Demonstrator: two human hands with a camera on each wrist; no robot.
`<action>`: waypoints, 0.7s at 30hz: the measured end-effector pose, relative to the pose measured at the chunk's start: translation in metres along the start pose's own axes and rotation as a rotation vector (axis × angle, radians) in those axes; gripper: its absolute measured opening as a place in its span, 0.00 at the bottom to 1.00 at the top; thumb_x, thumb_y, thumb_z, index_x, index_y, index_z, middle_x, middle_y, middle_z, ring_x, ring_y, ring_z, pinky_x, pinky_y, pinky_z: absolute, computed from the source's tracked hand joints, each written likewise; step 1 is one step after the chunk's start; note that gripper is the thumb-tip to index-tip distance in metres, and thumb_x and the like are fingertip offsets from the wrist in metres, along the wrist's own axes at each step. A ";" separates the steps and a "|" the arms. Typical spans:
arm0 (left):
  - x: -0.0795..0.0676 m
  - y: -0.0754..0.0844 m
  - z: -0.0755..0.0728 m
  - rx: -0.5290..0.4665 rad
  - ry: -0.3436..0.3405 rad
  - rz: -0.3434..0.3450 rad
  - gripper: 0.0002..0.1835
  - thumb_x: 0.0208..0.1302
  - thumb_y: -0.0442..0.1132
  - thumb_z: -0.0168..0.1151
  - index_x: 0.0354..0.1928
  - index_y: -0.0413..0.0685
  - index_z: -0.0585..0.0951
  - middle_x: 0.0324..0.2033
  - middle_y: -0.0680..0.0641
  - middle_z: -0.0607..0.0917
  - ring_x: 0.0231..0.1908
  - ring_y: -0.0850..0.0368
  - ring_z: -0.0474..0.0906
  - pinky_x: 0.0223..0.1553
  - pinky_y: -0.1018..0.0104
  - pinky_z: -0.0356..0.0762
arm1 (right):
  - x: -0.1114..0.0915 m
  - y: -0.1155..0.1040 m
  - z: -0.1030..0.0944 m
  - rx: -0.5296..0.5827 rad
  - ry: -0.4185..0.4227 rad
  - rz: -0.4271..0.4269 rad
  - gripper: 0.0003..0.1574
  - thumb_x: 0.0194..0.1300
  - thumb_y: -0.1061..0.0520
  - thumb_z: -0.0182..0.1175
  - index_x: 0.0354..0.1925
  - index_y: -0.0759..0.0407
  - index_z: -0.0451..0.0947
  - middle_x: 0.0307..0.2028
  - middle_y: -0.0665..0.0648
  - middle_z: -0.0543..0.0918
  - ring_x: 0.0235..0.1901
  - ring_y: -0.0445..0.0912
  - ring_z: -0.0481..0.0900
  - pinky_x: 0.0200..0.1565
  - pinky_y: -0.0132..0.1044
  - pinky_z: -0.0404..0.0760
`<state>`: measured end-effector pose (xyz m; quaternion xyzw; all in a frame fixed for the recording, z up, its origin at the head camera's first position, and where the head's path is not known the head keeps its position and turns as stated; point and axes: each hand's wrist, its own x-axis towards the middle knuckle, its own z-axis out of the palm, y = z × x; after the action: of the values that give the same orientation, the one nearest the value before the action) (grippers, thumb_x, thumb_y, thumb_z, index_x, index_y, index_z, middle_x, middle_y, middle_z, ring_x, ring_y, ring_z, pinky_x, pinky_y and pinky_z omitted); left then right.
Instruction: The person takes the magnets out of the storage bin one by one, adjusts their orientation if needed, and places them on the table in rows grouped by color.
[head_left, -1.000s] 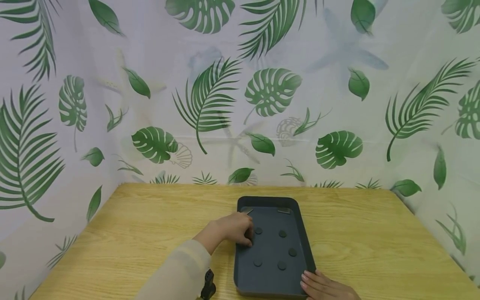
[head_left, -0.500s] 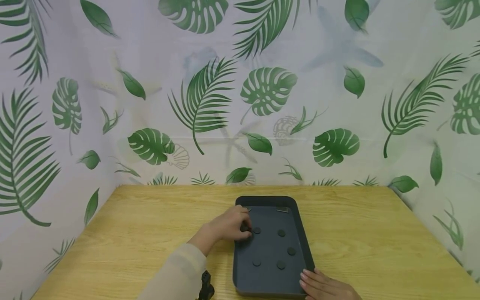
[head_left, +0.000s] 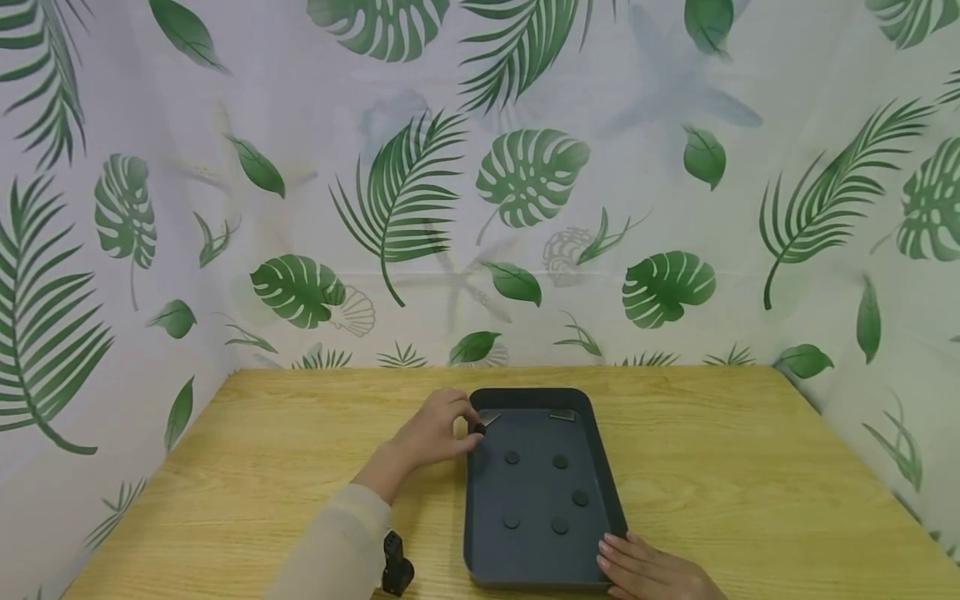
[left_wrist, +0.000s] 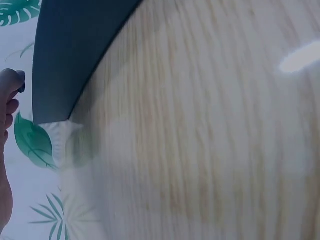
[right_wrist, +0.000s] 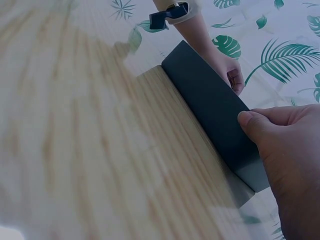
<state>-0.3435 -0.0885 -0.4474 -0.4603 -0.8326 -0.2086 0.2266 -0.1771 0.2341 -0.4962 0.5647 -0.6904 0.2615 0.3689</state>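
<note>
A dark grey rectangular tray (head_left: 536, 557) lies lengthwise on the table. Near its far left corner, my left hand (head_left: 431, 429) pinches a small black disc (head_left: 480, 429) between thumb and fingertips, right at the left rim. The left wrist view shows part of this hand (left_wrist: 6, 107) beside the tray's dark outer wall (left_wrist: 75, 60). At the near right corner, my right hand (head_left: 656, 568) grips the tray's edge. Its thumb (right_wrist: 252, 125) presses the outer wall in the right wrist view, with the fingers over the rim. Several similar discs (head_left: 559, 525) lie spread over the tray floor.
Two small shiny flat pieces, one on the right (head_left: 562, 415) and one on the left (head_left: 490, 418), sit at the tray's far end. Wood-grain table (head_left: 720, 467) surrounds the tray. A leaf-patterned cloth (head_left: 585, 317) closes off the back and sides. A black device (head_left: 395, 565) is at my left wrist.
My left hand has drawn back from over the tray floor, moving left and farther away to the rim, with the black disc now showing in its pinch. The right hand stays on the corner.
</note>
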 end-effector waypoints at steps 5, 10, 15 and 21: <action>-0.008 -0.010 -0.005 -0.002 0.067 -0.034 0.08 0.50 0.36 0.72 0.31 0.44 0.82 0.30 0.49 0.79 0.36 0.54 0.74 0.43 0.59 0.73 | 0.000 0.002 0.001 -0.035 0.003 -0.009 0.24 0.68 0.54 0.57 0.48 0.77 0.78 0.54 0.67 0.77 0.64 0.49 0.68 0.64 0.34 0.62; -0.016 -0.017 -0.011 -0.033 0.048 -0.112 0.07 0.51 0.36 0.71 0.30 0.44 0.81 0.30 0.49 0.79 0.34 0.55 0.74 0.40 0.60 0.73 | 0.000 0.002 0.001 -0.020 0.008 -0.012 0.24 0.67 0.55 0.57 0.48 0.77 0.77 0.54 0.67 0.77 0.64 0.49 0.68 0.64 0.34 0.62; -0.025 -0.025 -0.014 0.016 -0.015 -0.190 0.07 0.51 0.37 0.71 0.29 0.45 0.81 0.29 0.51 0.78 0.32 0.56 0.73 0.38 0.61 0.73 | 0.001 0.001 0.001 -0.005 0.017 -0.005 0.24 0.67 0.55 0.58 0.47 0.78 0.78 0.54 0.67 0.77 0.63 0.49 0.69 0.63 0.34 0.63; -0.033 -0.030 -0.017 0.090 -0.118 -0.288 0.06 0.51 0.39 0.70 0.28 0.45 0.82 0.27 0.52 0.78 0.31 0.56 0.73 0.40 0.59 0.73 | 0.000 0.002 0.001 -0.013 0.019 -0.013 0.23 0.67 0.55 0.58 0.47 0.78 0.78 0.54 0.67 0.78 0.63 0.49 0.69 0.63 0.34 0.63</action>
<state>-0.3506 -0.1349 -0.4569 -0.3371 -0.9103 -0.1741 0.1654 -0.1790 0.2338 -0.4968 0.5645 -0.6847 0.2599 0.3807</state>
